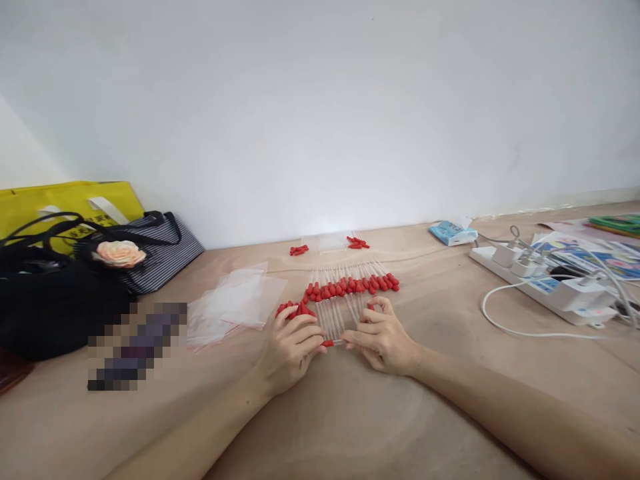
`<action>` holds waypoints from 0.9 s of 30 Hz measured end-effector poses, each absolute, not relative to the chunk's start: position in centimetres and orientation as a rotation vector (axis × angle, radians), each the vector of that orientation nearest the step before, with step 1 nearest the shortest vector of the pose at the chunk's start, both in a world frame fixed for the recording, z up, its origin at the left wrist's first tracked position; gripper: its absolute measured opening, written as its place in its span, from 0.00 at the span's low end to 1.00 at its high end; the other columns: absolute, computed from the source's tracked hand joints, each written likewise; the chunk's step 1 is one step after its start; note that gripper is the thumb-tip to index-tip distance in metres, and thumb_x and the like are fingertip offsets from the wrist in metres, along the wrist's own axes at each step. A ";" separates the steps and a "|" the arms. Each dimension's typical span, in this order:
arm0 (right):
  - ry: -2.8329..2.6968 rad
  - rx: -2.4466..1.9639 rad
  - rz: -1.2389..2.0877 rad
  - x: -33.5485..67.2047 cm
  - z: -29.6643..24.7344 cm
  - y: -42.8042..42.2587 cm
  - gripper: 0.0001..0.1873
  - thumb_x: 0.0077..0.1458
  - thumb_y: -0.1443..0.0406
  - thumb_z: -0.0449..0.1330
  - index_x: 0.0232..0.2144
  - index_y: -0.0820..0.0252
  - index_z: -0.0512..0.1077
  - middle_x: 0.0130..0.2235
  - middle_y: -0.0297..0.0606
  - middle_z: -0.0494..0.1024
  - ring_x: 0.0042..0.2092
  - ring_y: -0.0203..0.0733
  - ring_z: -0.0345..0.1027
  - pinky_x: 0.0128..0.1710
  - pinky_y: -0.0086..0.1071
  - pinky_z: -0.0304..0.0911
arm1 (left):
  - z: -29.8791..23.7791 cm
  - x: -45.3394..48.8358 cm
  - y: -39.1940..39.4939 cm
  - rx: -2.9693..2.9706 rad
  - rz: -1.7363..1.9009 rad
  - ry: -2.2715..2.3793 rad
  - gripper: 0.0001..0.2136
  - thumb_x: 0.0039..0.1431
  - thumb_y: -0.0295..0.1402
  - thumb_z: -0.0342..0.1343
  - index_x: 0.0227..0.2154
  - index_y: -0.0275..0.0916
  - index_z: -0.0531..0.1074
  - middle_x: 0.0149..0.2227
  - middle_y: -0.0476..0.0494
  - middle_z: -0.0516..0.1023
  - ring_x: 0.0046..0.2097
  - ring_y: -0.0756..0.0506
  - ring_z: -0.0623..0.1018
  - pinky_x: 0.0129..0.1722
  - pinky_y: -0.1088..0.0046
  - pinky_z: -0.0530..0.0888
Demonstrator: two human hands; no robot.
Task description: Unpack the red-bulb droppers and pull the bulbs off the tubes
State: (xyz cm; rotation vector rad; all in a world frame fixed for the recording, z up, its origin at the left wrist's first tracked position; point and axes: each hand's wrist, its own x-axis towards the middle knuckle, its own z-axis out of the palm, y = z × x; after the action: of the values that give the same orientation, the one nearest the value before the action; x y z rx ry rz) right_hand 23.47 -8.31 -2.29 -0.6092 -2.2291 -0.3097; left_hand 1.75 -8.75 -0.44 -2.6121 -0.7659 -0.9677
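Clear thin droppers with red rubber bulbs (pixel 350 287) lie in a row on the tan table (pixel 350 413). My left hand (pixel 290 347) is closed on a bunch of red-bulbed droppers and pinches one small dropper (pixel 333 343) at its red end. My right hand (pixel 383 337) pinches the other end of that same dropper, fingers curled. Both hands rest on the table just in front of the row. More red bulbs (pixel 299 250) and a second small bunch of droppers (pixel 350 243) lie farther back near the wall.
Clear plastic bags (pixel 235 303) lie left of my hands. A black bag (pixel 45 300), a striped bag (pixel 155 257) with a fabric flower and a yellow bag (pixel 65 203) stand at the far left. A white power strip (pixel 545 287) with cables, a blue packet (pixel 453 233) and papers sit at the right.
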 end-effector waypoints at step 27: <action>-2.006 -1.074 -0.236 23.7 -2.5 -6.8 0.12 0.51 0.69 0.50 0.34 0.56 0.73 0.21 0.31 0.73 0.27 0.33 0.57 0.37 0.33 0.45 | 0.0 -1.5 -6.2 -2.238 -1.338 -1.504 0.12 0.54 0.33 0.48 0.41 0.37 0.66 0.31 0.46 0.68 0.29 0.51 0.70 0.31 0.73 0.71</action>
State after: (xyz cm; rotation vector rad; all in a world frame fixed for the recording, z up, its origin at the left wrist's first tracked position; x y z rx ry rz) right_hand 23.72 -6.80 -2.53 -1.0745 -2.0057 -0.2362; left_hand -1.45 -6.16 -0.02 -2.2380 -1.5036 -1.3378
